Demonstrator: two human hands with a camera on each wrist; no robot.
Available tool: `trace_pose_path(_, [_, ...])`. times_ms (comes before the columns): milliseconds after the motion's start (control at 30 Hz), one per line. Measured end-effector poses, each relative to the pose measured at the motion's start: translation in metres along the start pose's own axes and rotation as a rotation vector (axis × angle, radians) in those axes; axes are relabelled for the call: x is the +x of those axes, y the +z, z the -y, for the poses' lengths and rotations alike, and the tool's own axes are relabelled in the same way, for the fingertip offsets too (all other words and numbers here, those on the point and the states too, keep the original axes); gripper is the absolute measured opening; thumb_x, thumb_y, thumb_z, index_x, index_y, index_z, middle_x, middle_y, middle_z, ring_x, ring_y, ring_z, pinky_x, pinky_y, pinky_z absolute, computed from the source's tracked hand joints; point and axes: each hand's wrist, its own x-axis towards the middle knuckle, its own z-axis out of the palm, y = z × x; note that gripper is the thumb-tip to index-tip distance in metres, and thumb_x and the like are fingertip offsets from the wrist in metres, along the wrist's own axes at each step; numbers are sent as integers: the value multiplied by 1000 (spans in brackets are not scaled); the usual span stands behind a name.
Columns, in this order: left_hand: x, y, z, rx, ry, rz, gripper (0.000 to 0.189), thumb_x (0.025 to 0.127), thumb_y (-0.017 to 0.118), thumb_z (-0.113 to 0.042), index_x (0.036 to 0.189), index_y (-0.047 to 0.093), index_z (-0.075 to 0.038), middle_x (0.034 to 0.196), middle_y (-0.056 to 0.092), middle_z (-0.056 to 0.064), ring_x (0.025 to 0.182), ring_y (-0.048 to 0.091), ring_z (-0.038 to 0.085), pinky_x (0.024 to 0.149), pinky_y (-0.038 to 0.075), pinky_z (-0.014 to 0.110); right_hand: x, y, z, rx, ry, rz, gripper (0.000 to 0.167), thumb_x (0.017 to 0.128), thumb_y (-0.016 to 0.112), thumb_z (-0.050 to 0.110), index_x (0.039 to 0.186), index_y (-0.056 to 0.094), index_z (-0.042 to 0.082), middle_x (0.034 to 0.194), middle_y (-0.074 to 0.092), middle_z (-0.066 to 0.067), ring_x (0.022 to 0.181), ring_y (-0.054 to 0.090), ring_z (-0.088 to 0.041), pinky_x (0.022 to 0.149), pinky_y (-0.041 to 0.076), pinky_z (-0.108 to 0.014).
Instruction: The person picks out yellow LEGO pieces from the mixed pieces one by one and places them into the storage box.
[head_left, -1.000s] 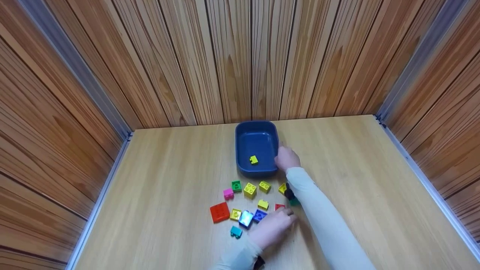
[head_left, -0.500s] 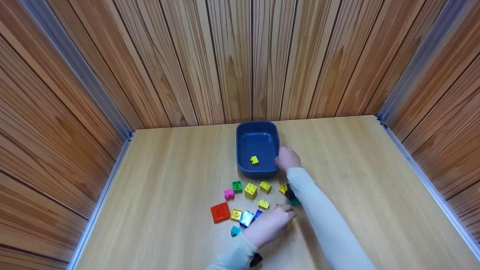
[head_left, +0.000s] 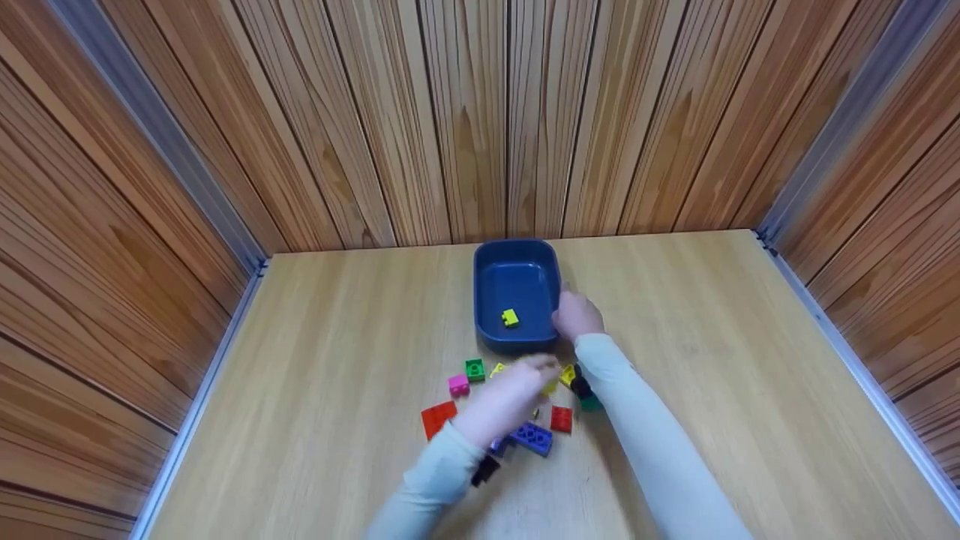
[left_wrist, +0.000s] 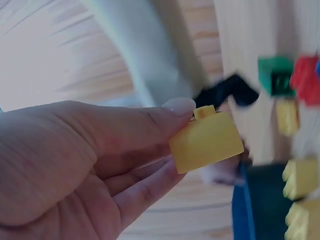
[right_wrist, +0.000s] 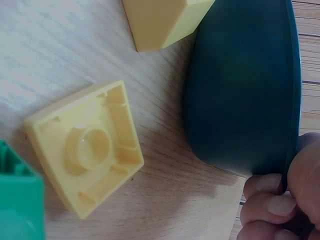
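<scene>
Between thumb and fingers, my left hand (left_wrist: 90, 155) pinches a yellow toy brick (left_wrist: 207, 142), raised off the table. In the head view that left hand (head_left: 506, 397) hovers over the loose bricks, hiding several of them. My right hand (head_left: 577, 315) grips the right rim of the dark blue tub (head_left: 517, 346), its thumb and fingertips on either side of the rim in the right wrist view. One small yellow brick (head_left: 510, 318) lies inside the tub. Close to the right forearm an upturned yellow brick (right_wrist: 85, 147) rests on the table.
Around the hands lie a red brick (head_left: 561, 419), a blue brick (head_left: 532, 438), a larger red brick (head_left: 437, 418), a pink brick (head_left: 459, 385) and a green brick (head_left: 475, 369). Another green brick (right_wrist: 20, 200) sits by the right wrist. Wood-panelled walls (head_left: 480, 127) enclose the table.
My left hand has moved up and away from the near bricks towards the tub, now carrying the yellow brick. It uncovered the red and blue bricks. The right hand stays on the tub's rim.
</scene>
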Motion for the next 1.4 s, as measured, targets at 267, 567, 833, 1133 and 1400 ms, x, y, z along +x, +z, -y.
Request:
trace_pose_path(267, [15, -42, 38, -43, -105, -87, 48, 85, 69, -5, 131, 56, -7, 139, 49, 12, 125, 49, 25, 101, 41, 34, 4, 1, -1, 32, 43, 45, 50, 93, 52, 6, 139, 38, -8, 88, 64, -16, 72, 60, -26, 65, 51, -41])
trace_pose_path(567, [39, -73, 66, -81, -195, -147, 44, 89, 67, -8, 132, 56, -6, 139, 49, 12, 123, 51, 25, 99, 43, 34, 6, 2, -2, -1, 85, 56, 62, 92, 51, 6, 147, 25, -6, 82, 64, -15, 65, 59, -24, 59, 49, -37])
trace_pose_path(833, [59, -80, 85, -106, -229, -148, 43, 90, 67, -12, 131, 58, -6, 137, 51, 13, 120, 53, 26, 97, 45, 35, 4, 2, 1, 33, 103, 70, 61, 96, 49, 7, 149, 20, -4, 74, 60, -10, 62, 58, -23, 54, 44, -33])
trace_pose_path(1133, [82, -83, 105, -105, -302, -132, 42, 90, 66, -9, 131, 57, -6, 137, 50, 12, 121, 52, 27, 99, 44, 35, 5, 2, 1, 0, 58, 33, 57, 95, 52, 8, 145, 28, -8, 81, 63, -14, 66, 61, -23, 62, 52, -37])
trace_pose_path(1400, [97, -81, 114, -160, -331, -140, 43, 90, 66, -10, 132, 57, -6, 136, 50, 11, 121, 51, 26, 99, 44, 35, 6, 3, 0, 15, 56, 33, 53, 94, 51, 7, 142, 32, -7, 96, 65, -21, 75, 64, -27, 71, 54, -44])
